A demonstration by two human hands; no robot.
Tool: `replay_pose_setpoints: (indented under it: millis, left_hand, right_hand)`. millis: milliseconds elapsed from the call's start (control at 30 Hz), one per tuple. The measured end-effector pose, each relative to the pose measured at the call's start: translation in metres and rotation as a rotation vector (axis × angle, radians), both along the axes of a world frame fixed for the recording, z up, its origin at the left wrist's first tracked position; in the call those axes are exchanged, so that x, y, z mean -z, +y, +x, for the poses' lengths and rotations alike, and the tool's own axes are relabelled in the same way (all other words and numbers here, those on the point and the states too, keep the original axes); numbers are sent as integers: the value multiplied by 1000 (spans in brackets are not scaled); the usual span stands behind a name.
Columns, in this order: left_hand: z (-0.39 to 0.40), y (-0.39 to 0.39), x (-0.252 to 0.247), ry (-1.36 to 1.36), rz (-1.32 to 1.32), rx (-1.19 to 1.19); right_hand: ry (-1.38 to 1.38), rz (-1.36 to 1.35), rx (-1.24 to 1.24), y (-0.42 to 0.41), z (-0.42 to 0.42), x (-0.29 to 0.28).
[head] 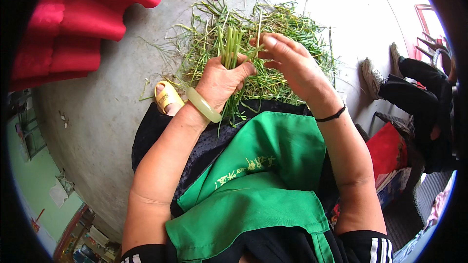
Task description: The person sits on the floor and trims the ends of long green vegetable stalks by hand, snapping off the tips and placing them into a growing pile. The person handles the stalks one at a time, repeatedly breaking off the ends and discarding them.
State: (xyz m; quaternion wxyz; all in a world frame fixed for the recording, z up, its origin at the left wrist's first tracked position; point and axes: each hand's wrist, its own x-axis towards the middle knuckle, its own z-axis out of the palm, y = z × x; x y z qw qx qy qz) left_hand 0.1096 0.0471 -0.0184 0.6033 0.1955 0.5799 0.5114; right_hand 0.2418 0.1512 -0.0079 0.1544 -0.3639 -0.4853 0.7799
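Observation:
My left hand (223, 80), with a pale green bangle (203, 105) at the wrist, is closed around a bundle of green grass-like stalks (231, 45). The cut-looking ends point up and away from me; leafy ends hang below the fist. One stalk slants out by the left thumb towards my right hand (289, 58). That hand is just right of the bundle, its fingers loosely apart, with the slanting stalk's tip near its thumb. Whether they touch is unclear. Beneath both hands, a loose pile of green and yellowed stalks (292, 22) covers part of the floor.
A green apron (281, 138) lies across my lap. My foot in a yellow slipper (168, 95) shows beside the pile. Red draped cloth (80, 18) hangs at upper left. At right, another person's dark-trousered legs (413, 93) and shoes are on the concrete floor (102, 124).

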Motion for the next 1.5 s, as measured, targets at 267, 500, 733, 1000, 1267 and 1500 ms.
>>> replay_pose_setpoints:
  millis: [267, 500, 733, 1000, 1267, 1500]
  left_hand:
    - [-4, -3, 1, 5, 16, 12]
    - [-9, -3, -4, -86, -39, -36]
    - [-11, -4, -4, -118, -18, -17]
    - [-10, -4, 0, -69, -10, 0]
    - [-11, -3, -1, -94, -17, -30]
    - [-11, -4, -3, -28, -33, 25]
  right_hand:
    - [-98, 323, -129, -7, -2, 3]
    - [-182, 358, -165, -4, -1, 1]
    - [-105, 208, -208, -2, 1, 1]
    - [-72, 189, -210, -6, -3, -4]
    - [-121, 207, -249, -3, 0, 4]
    - [-114, 255, -175, -3, -1, 1]
